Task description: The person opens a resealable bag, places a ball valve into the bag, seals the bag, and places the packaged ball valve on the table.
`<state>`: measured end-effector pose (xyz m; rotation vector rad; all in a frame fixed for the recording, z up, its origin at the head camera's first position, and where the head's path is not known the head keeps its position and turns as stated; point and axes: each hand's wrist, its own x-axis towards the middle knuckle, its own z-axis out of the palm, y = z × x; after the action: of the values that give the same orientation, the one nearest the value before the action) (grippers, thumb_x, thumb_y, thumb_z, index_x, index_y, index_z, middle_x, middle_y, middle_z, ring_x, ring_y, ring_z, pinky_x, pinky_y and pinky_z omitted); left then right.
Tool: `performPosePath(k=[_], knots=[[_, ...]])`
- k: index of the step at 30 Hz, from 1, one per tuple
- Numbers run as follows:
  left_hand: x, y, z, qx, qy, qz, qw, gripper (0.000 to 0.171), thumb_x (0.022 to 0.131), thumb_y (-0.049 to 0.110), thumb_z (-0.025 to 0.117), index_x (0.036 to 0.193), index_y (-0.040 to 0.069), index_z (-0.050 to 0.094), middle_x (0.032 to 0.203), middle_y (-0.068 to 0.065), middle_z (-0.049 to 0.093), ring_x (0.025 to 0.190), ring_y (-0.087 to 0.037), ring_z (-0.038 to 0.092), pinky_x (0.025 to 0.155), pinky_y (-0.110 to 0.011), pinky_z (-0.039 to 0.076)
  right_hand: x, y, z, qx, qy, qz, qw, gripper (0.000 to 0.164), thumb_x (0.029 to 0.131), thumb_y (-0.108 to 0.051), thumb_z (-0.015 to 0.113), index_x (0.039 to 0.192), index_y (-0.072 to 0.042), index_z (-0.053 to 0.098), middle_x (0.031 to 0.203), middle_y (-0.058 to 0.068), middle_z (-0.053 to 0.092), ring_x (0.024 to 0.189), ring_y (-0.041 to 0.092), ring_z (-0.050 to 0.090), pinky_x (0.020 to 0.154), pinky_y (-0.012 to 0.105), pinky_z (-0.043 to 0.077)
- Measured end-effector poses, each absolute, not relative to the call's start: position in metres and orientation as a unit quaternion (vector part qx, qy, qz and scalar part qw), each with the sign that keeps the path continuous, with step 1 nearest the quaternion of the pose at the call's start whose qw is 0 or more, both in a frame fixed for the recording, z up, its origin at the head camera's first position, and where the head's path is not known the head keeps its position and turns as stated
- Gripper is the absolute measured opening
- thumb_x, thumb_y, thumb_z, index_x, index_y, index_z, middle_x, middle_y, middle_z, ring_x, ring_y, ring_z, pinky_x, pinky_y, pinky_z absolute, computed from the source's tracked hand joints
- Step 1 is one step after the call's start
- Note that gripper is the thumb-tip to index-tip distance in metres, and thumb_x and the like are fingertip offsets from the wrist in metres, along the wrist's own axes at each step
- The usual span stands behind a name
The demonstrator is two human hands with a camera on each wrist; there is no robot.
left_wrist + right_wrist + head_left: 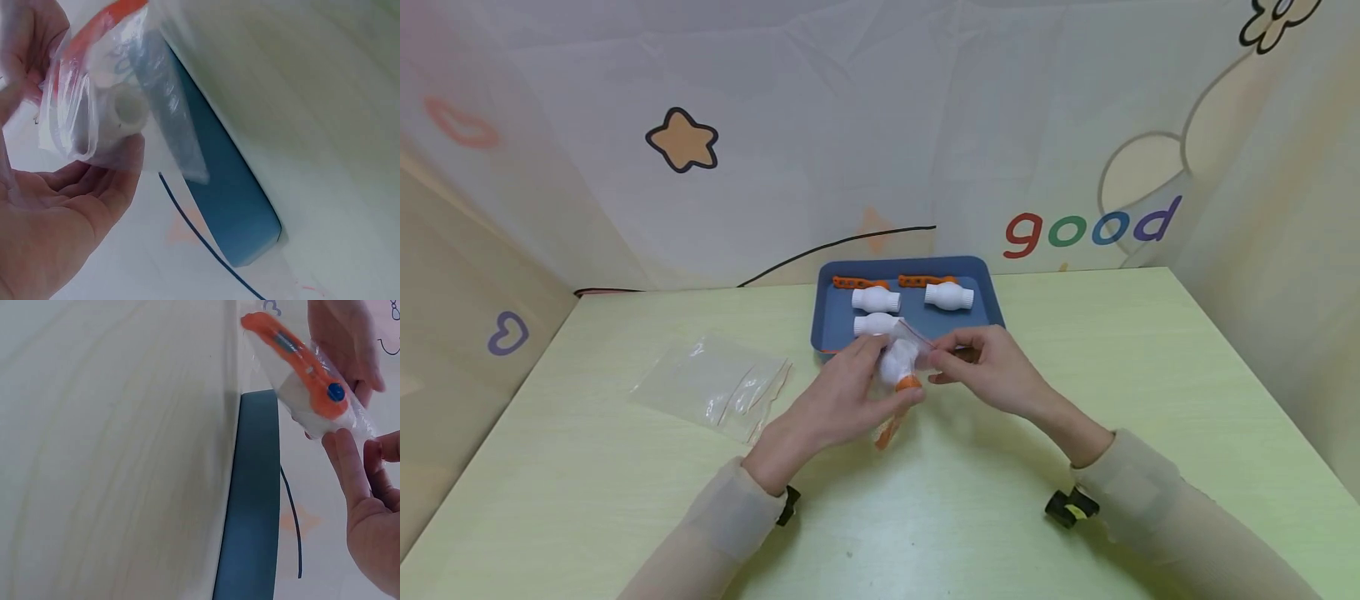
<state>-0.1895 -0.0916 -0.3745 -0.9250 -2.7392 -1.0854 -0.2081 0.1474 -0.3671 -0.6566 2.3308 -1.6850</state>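
Observation:
A white plastic ball valve [895,365] with an orange lever handle [306,369] is inside a clear zip bag [181,150]. In the head view both hands are at the bag, just in front of the tray. My left hand [842,396] grips the bag and valve from the left, thumb across the near side by the handle. My right hand [996,367] pinches the bag's open-end edge between thumb and fingers. The right wrist view shows a blue round cap on the handle's pivot. The valve's pipe end [130,107] shows through the plastic in the left wrist view.
Behind the hands stands a blue tray [910,265] holding several white valves [949,297] with orange handles [925,281]. Flat clear zip bags [700,387] lie on the table [1120,383] at left. A printed curtain [820,133] hangs along the back.

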Motion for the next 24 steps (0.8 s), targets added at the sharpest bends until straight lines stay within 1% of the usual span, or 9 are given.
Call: performPosePath(k=[2, 4, 7, 10, 12, 16, 21, 24], knots=[[-0.189, -0.091, -0.375, -0.3, -0.878, -0.371, 0.028, 0.046, 0.1, 0.034, 0.07, 0.13, 0.002, 0.056, 0.12, -0.003, 0.059, 0.098, -0.014, 0.056, 0.082, -0.032, 0.052, -0.208, 0.148, -0.367, -0.219, 0.786, -0.571, 0.094, 0.02, 0.101, -0.01, 0.066, 0.109, 0.007, 0.072, 0.109, 0.017, 0.071, 0.093, 0.038, 0.074, 0.084, 0.042, 0.06], [-0.189, -0.091, -0.374, -0.297, -0.871, -0.39, 0.028, 0.039, 0.104, 0.028, 0.064, 0.132, 0.002, 0.056, 0.119, -0.003, 0.06, 0.097, -0.013, 0.058, 0.083, -0.031, 0.054, -0.208, 0.148, -0.366, -0.219, 0.783, -0.575, 0.093, 0.019, 0.101, -0.009, 0.066, 0.109, 0.008, 0.072, 0.109, 0.018, 0.071, 0.093, 0.04, 0.073, 0.083, 0.042, 0.059], [-0.189, -0.09, -0.373, -0.284, -0.862, -0.42, 0.022, 0.037, 0.106, 0.022, 0.06, 0.135, 0.0, 0.053, 0.119, -0.006, 0.062, 0.1, -0.014, 0.062, 0.084, -0.028, 0.056, -0.208, 0.148, -0.364, -0.221, 0.776, -0.584, 0.093, 0.017, 0.101, -0.006, 0.066, 0.108, 0.009, 0.072, 0.11, 0.019, 0.071, 0.094, 0.046, 0.071, 0.084, 0.045, 0.059], [-0.189, -0.09, -0.372, -0.267, -0.854, -0.447, 0.017, 0.036, 0.105, 0.019, 0.062, 0.133, -0.002, 0.052, 0.117, -0.009, 0.063, 0.1, -0.017, 0.063, 0.081, -0.027, 0.057, -0.208, 0.147, -0.363, -0.227, 0.769, -0.591, 0.094, 0.016, 0.101, -0.004, 0.065, 0.107, 0.009, 0.071, 0.11, 0.02, 0.07, 0.094, 0.048, 0.07, 0.084, 0.047, 0.059], [-0.19, -0.09, -0.371, -0.258, -0.848, -0.462, 0.016, 0.036, 0.104, 0.018, 0.065, 0.131, -0.001, 0.052, 0.116, -0.01, 0.063, 0.099, -0.018, 0.064, 0.08, -0.027, 0.058, -0.207, 0.147, -0.362, -0.23, 0.77, -0.588, 0.093, 0.015, 0.101, -0.004, 0.065, 0.107, 0.009, 0.071, 0.111, 0.02, 0.07, 0.093, 0.047, 0.071, 0.084, 0.047, 0.059], [-0.19, -0.09, -0.371, -0.234, -0.848, -0.476, 0.018, 0.034, 0.102, 0.02, 0.068, 0.126, 0.001, 0.054, 0.113, -0.008, 0.064, 0.099, -0.019, 0.064, 0.079, -0.027, 0.059, -0.206, 0.147, -0.359, -0.232, 0.774, -0.582, 0.092, 0.015, 0.101, -0.004, 0.065, 0.107, 0.008, 0.071, 0.113, 0.019, 0.07, 0.092, 0.044, 0.072, 0.085, 0.047, 0.058], [-0.189, -0.091, -0.37, -0.206, -0.843, -0.497, 0.007, 0.036, 0.1, 0.023, 0.071, 0.124, 0.003, 0.054, 0.113, -0.008, 0.064, 0.102, -0.021, 0.064, 0.082, -0.031, 0.058, -0.205, 0.148, -0.356, -0.234, 0.782, -0.572, 0.082, 0.014, 0.101, -0.005, 0.065, 0.107, 0.006, 0.07, 0.114, 0.018, 0.07, 0.092, 0.043, 0.072, 0.085, 0.041, 0.059], [-0.189, -0.092, -0.368, -0.189, -0.836, -0.515, -0.007, 0.044, 0.098, 0.025, 0.074, 0.129, 0.004, 0.052, 0.117, -0.008, 0.064, 0.106, -0.022, 0.063, 0.087, -0.036, 0.057, -0.205, 0.149, -0.354, -0.24, 0.783, -0.57, 0.074, 0.013, 0.101, -0.004, 0.065, 0.107, 0.006, 0.07, 0.113, 0.018, 0.07, 0.091, 0.043, 0.072, 0.083, 0.036, 0.06]])
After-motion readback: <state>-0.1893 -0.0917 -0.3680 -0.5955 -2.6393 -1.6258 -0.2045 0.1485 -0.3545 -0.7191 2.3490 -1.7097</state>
